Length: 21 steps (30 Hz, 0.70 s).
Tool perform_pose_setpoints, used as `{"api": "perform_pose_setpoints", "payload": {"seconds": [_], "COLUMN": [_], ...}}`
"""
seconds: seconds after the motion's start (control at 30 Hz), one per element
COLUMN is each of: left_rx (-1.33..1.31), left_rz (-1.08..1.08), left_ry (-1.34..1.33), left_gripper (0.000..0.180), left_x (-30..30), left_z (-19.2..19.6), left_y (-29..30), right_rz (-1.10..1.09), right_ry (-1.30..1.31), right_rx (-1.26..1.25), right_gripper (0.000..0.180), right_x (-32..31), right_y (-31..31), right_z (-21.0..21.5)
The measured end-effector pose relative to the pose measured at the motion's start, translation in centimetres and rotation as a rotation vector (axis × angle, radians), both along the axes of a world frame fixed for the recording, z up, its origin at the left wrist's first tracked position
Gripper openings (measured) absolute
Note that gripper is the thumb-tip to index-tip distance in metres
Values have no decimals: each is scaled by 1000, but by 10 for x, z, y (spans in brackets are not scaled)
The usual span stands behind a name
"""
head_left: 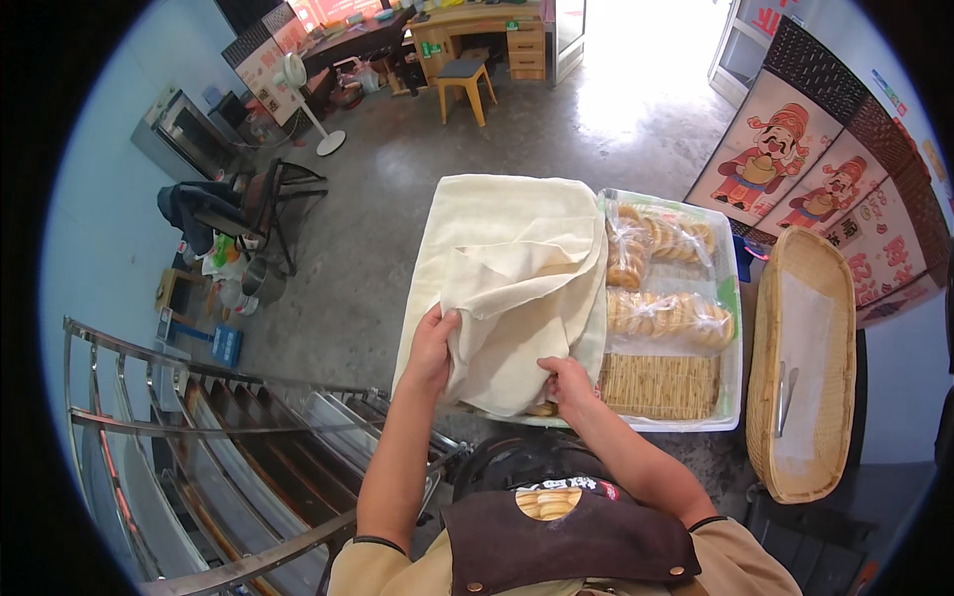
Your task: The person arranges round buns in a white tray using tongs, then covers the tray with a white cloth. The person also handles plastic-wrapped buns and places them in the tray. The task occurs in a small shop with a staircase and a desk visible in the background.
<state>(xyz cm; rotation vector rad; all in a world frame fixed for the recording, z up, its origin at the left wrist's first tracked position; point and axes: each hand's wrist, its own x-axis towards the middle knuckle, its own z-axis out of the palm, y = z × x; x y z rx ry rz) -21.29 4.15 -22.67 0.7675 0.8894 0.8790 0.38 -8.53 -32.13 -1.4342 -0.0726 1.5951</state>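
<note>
A cream cloth [512, 209] lies over the left part of a white tray [730, 392], its near part folded back in loose creases. My left hand [429, 346] is closed on the cloth's left fold. Across from it, my right hand [572, 385] pinches the cloth's near right edge, the thumb on top. A bit of something brown peeks out beneath the cloth beside my right hand. To the right, clear plastic bags of round flat pastries [671, 318] rest in the tray, behind a bare stretch of straw mat [659, 387].
On the right stands a long wicker basket [848, 397] with metal tongs [785, 402] on its paper lining. A metal rack of trays [248, 447] fills the lower left. Farther off are a fan [310, 109], a stool [465, 84], a chair [268, 204] and a folding screen [805, 169].
</note>
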Motion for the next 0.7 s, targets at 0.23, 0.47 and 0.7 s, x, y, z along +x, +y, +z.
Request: {"api": "perform_pose_setpoints", "payload": {"seconds": [0.23, 0.47, 0.7], "left_rx": [131, 259, 860], "left_rz": [-308, -775, 122], "left_ry": [82, 353, 1414], "left_gripper": [31, 16, 64], "left_x": [5, 23, 3], "left_z": [-8, -37, -38], "left_y": [-22, -77, -46], "right_rz": [-86, -211, -169], "right_ry": [501, 176, -582], "right_rx": [454, 343, 208], "right_gripper": [30, 22, 42], "right_x": [22, 71, 73], "right_y": [-6, -137, -115], "right_z": [56, -40, -7]}}
